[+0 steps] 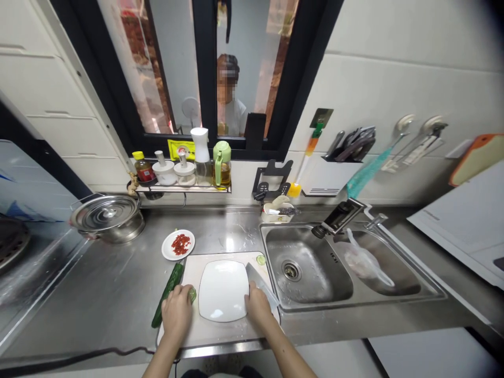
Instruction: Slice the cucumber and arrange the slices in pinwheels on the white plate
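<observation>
A white cutting board [192, 270] lies on the steel counter, with a square white plate [223, 289] on it. My left hand [177, 310] rests closed over a piece of cucumber [192, 294] at the plate's left edge. A long whole cucumber [168, 292] lies along the board's left side. My right hand [256, 307] grips the handle of a cleaver [260, 283], whose blade lies by the plate's right edge. A cucumber end slice [260, 259] sits at the board's far right corner.
A small plate of chopped red chilli [178, 244] sits behind the board. A lidded steel pot [107, 216] stands at the left. A double sink [315, 273] with a plastic bag [364, 260] is on the right. A condiment rack [183, 173] stands below the window, with a person behind the glass.
</observation>
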Available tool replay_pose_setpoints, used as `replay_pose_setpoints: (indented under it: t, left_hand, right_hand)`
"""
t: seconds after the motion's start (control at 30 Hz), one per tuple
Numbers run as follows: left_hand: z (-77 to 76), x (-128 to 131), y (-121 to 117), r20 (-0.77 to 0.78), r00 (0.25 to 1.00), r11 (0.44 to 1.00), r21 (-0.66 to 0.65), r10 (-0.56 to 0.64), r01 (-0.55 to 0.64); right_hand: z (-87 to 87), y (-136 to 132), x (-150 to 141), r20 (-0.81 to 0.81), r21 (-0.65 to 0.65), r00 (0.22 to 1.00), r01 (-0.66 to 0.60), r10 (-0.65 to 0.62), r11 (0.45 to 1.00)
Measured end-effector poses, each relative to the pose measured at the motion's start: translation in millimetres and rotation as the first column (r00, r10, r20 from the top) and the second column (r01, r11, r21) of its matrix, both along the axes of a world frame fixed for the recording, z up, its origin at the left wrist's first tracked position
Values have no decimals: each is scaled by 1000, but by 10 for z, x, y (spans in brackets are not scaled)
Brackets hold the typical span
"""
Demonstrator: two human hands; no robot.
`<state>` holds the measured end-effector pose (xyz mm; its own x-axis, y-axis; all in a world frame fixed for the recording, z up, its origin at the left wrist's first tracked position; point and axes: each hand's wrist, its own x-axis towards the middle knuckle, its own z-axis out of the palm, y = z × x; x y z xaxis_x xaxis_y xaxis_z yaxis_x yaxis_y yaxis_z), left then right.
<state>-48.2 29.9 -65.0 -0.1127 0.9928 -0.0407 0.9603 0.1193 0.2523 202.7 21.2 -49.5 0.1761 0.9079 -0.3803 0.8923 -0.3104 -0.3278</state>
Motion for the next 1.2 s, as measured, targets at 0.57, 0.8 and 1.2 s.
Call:
replay_pose_setpoints:
  t: [0.57,0.8,1.2]
  left_hand:
    - [399,571,-81,794,575,981,156,-195,116]
    - [336,673,-165,809,577,992,126,-110,12]
    - [532,843,49,915,95,919,-394,393,-6]
  right_hand:
    - [429,-101,-436,-453,457,829,-100,329,884]
    - [376,-136,-379,-529,406,826,45,195,913]
    - [507,-3,-230,-338,628,841,-133,423,767]
